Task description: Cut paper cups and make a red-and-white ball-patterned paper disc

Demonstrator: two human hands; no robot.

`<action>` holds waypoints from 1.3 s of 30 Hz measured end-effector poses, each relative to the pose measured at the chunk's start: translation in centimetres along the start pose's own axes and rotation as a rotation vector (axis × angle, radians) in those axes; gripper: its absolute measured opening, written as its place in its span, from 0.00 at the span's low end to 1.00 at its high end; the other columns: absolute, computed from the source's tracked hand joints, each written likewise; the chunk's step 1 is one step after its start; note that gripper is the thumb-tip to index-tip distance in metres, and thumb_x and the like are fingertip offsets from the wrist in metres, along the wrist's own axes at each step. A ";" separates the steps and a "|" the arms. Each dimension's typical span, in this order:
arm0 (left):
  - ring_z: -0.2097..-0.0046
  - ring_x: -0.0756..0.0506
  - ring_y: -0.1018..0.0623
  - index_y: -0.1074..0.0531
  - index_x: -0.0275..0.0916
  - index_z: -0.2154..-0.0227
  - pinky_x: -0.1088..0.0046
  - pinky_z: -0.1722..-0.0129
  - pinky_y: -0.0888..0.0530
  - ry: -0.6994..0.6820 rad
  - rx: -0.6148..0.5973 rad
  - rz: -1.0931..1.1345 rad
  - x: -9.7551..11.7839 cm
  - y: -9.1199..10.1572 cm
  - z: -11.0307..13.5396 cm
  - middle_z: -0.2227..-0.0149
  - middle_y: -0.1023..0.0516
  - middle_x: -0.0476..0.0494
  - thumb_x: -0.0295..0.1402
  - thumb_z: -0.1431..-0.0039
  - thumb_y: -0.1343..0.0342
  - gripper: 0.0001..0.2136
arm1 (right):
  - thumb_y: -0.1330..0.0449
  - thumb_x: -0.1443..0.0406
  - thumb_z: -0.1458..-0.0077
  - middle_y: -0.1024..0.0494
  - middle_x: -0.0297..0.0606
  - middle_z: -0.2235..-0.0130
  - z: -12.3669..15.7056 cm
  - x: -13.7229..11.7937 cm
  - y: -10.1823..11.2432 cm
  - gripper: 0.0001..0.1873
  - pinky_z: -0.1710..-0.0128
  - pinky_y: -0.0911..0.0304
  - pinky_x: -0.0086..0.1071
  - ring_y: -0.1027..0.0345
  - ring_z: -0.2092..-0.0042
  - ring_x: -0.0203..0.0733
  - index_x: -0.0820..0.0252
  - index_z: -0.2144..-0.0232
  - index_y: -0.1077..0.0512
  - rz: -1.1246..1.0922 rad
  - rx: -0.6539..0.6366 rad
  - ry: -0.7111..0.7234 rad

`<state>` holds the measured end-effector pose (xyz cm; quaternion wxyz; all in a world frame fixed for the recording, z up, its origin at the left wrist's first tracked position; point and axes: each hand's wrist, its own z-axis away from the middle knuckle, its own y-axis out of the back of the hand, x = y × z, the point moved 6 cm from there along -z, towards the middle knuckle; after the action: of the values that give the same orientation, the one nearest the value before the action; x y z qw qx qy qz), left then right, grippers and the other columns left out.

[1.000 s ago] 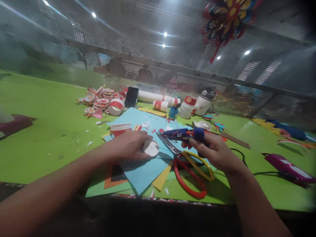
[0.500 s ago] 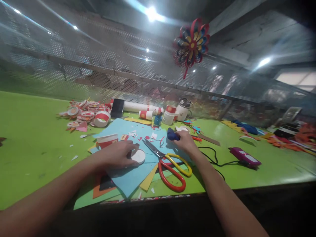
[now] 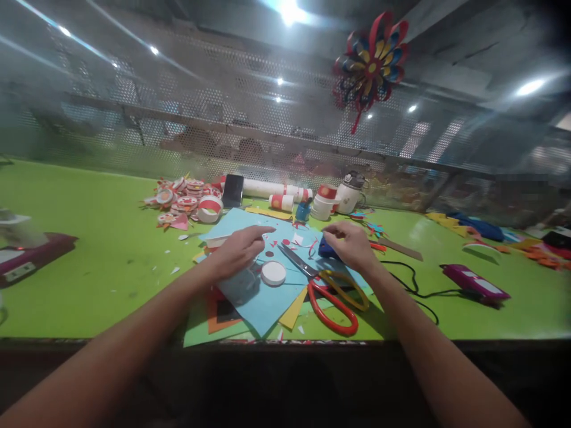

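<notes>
Head camera: our left hand [image 3: 241,249] has just let go of the white disc [image 3: 273,273], which now lies flat on the blue paper [image 3: 263,312], just left of the large scissors [image 3: 314,274]; our right hand [image 3: 348,242], which was holding the blue tool [image 3: 328,249] up, has lowered it to the right of the scissors' blades. We judge that the disc is set aside for the moment, with no tool working on it. Our left hand is empty, its fingers stretched out well left of the scissors; our right has its fingers loosely curled above the tool, and we cannot tell whether they touch it. Around us, red and white paper scraps [image 3: 297,239] litter the paper beyond the scissors, and farther beyond them on the green surface [image 3: 111,238] stand a blue bottle [image 3: 303,211] and stacked cups [image 3: 323,205]. To the far left beyond the scissors we see a heap of decorated discs [image 3: 182,201]. The scissors themselves stand in the way, lying between the disc and our right hand, while a black cord [image 3: 414,284] loops to their right, near our forearm
</notes>
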<state>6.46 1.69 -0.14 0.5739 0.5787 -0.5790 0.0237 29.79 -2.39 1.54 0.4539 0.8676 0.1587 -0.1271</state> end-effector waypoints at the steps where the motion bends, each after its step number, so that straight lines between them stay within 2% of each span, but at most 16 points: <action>1: 0.68 0.48 0.30 0.33 0.34 0.49 0.69 0.65 0.32 0.047 0.014 0.180 -0.3 0.0 -0.1 0.67 0.27 0.43 0.28 0.44 0.57 0.20 | 0.45 0.66 0.49 0.22 0.40 0.68 0.1 -1.4 -0.1 0.09 0.63 0.36 0.33 0.30 0.65 0.41 0.63 0.71 0.24 -0.034 -0.015 0.027; 3: 0.74 0.52 0.32 0.31 0.31 0.53 0.74 0.72 0.33 0.160 0.000 0.541 -1.2 -0.5 -0.2 0.70 0.28 0.45 0.24 0.47 0.55 0.19 | 0.44 0.66 0.48 0.22 0.37 0.71 0.4 -4.1 -0.6 0.09 0.68 0.37 0.29 0.31 0.70 0.37 0.62 0.74 0.25 -0.102 -0.065 0.080; 5: 0.74 0.53 0.30 0.29 0.29 0.57 0.76 0.72 0.33 0.253 -0.035 0.800 -1.8 -1.3 -0.2 0.70 0.26 0.43 0.21 0.49 0.52 0.16 | 0.43 0.65 0.47 0.22 0.36 0.73 0.8 -6.5 -1.4 0.09 0.71 0.38 0.28 0.32 0.72 0.36 0.62 0.74 0.24 -0.209 -0.159 0.137; 8: 0.68 0.50 0.23 0.29 0.28 0.56 0.73 0.64 0.28 0.317 -0.084 0.998 -2.1 -2.2 0.0 0.65 0.23 0.38 0.21 0.47 0.47 0.15 | 0.43 0.66 0.47 0.23 0.36 0.74 1.1 -8.9 -2.5 0.09 0.71 0.40 0.28 0.34 0.72 0.35 0.62 0.75 0.24 -0.316 -0.211 0.189; 10: 0.66 0.48 0.22 0.32 0.28 0.53 0.70 0.59 0.27 0.342 -0.065 1.047 -2.1 -2.4 0.1 0.64 0.22 0.36 0.21 0.46 0.47 0.16 | 0.43 0.66 0.47 0.24 0.36 0.74 1.1 -9.5 -3.3 0.09 0.71 0.41 0.28 0.35 0.73 0.34 0.63 0.75 0.24 -0.331 -0.208 0.177; 15: 0.65 0.48 0.22 0.38 0.29 0.45 0.68 0.58 0.25 0.404 0.069 1.036 -2.1 -2.1 0.2 0.65 0.23 0.40 0.18 0.46 0.48 0.23 | 0.41 0.70 0.49 0.24 0.37 0.72 0.8 -9.3 -5.0 0.05 0.69 0.41 0.29 0.35 0.70 0.36 0.63 0.71 0.24 -0.304 -0.134 0.143; 22: 0.67 0.51 0.24 0.47 0.37 0.39 0.69 0.61 0.24 0.329 0.084 0.922 -1.5 -2.2 0.2 0.68 0.26 0.47 0.22 0.46 0.45 0.31 | 0.39 0.70 0.49 0.27 0.37 0.72 0.9 -9.5 -5.9 0.04 0.67 0.42 0.31 0.37 0.68 0.39 0.62 0.68 0.24 -0.266 -0.090 0.196; 25: 0.65 0.49 0.23 0.55 0.41 0.37 0.68 0.62 0.24 0.305 0.103 0.886 -1.2 -2.0 0.3 0.61 0.25 0.42 0.24 0.47 0.44 0.37 | 0.40 0.68 0.48 0.28 0.38 0.72 1.2 -9.5 -5.9 0.05 0.68 0.42 0.32 0.37 0.68 0.39 0.62 0.68 0.24 -0.276 -0.076 0.172; 28: 0.59 0.45 0.24 0.62 0.46 0.36 0.65 0.62 0.24 0.220 0.089 0.818 -0.6 -1.8 0.3 0.53 0.28 0.36 0.24 0.46 0.46 0.39 | 0.41 0.66 0.47 0.27 0.39 0.73 1.2 -9.1 -5.8 0.06 0.68 0.42 0.33 0.36 0.69 0.40 0.62 0.72 0.24 -0.304 -0.069 0.095; 31: 0.56 0.43 0.24 0.64 0.50 0.36 0.63 0.62 0.23 0.134 0.043 0.752 -0.1 -2.0 0.3 0.48 0.31 0.34 0.26 0.44 0.47 0.38 | 0.40 0.65 0.49 0.26 0.37 0.72 1.2 -8.7 -6.0 0.06 0.69 0.41 0.32 0.35 0.70 0.38 0.61 0.75 0.25 -0.452 -0.125 -0.024; 35: 0.60 0.45 0.23 0.65 0.51 0.37 0.64 0.63 0.23 0.063 -0.012 0.758 0.4 -2.3 0.4 0.46 0.33 0.33 0.28 0.42 0.48 0.37 | 0.39 0.63 0.52 0.25 0.35 0.74 1.3 -8.5 -5.9 0.07 0.69 0.39 0.31 0.33 0.71 0.37 0.61 0.77 0.26 -0.724 -0.191 -0.131; 39: 0.60 0.45 0.24 0.54 0.43 0.38 0.64 0.62 0.23 0.064 -0.004 0.698 0.4 -2.1 0.4 0.48 0.33 0.33 0.29 0.44 0.47 0.32 | 0.36 0.60 0.54 0.25 0.34 0.75 1.2 -7.9 -5.5 0.10 0.68 0.40 0.31 0.34 0.71 0.36 0.62 0.77 0.27 -0.902 -0.249 -0.193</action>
<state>7.74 0.45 -1.32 0.5501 0.3438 -0.7237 0.2356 20.32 -1.67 -0.35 0.4668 0.6353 0.4906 -0.3714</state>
